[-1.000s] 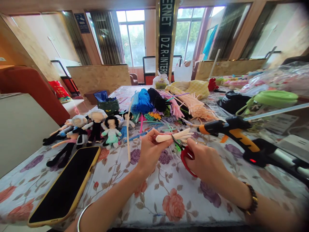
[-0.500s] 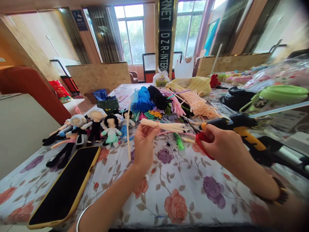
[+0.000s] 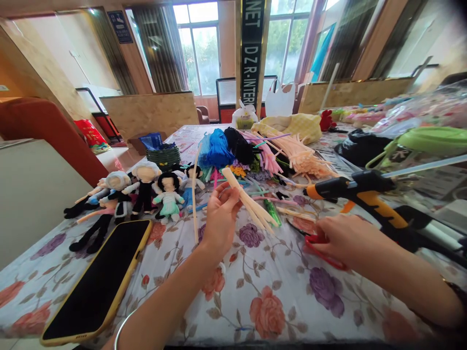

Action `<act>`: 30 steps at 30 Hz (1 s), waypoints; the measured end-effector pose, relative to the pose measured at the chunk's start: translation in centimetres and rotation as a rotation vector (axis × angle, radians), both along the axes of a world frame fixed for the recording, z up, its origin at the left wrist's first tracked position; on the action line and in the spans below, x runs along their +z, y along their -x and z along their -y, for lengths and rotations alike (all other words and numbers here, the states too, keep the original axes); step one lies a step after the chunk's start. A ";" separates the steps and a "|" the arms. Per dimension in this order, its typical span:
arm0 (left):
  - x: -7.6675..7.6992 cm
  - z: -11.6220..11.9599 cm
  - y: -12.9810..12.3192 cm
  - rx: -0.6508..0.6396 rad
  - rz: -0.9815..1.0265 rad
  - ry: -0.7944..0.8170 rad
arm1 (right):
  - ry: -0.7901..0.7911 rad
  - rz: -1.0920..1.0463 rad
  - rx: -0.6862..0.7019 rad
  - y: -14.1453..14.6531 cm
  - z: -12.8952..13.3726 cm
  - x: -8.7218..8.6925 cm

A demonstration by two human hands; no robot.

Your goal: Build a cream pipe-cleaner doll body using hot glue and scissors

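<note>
Pinched in my left hand is a bundle of cream pipe cleaners, gathered at its upper end and fanning out toward the lower right. My right hand is closed on the red-handled scissors, low over the tablecloth, with the dark blades toward the bundle but apart from it. A green translucent item lies behind the bundle's loose ends. One long cream pipe cleaner stretches along the cloth left of my left hand. Close beyond my right hand rests a black and orange glue gun.
Several small dolls sit at the left, behind a phone in a yellow case. Blue pipe cleaners, black ones and peach ones are heaped at the back. A green-lidded container stands at the right.
The scissors have moved down and right, away from the bundle, with my right hand. My left hand has tilted the bundle from nearly level to slanting, its loose ends now lower.
</note>
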State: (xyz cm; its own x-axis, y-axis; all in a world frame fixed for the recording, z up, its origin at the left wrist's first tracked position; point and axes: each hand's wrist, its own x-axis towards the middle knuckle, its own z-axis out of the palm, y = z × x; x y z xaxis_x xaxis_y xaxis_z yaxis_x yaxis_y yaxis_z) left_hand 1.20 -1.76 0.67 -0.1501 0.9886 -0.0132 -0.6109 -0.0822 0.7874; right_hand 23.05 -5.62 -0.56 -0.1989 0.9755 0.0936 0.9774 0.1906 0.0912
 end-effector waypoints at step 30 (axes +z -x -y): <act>-0.5 1.5 -0.8 -0.295 -0.230 -0.114 | 0.527 -1.449 0.188 4.8 0.6 2.3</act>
State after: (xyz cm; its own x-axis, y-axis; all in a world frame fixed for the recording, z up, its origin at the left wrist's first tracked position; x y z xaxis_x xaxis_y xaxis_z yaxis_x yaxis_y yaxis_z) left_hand 2.03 -3.21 0.16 0.1545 0.9829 0.0999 -0.4299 -0.0242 0.9026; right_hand 18.22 -6.22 1.74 -0.3637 0.9312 -0.0259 0.1266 0.0218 -0.9917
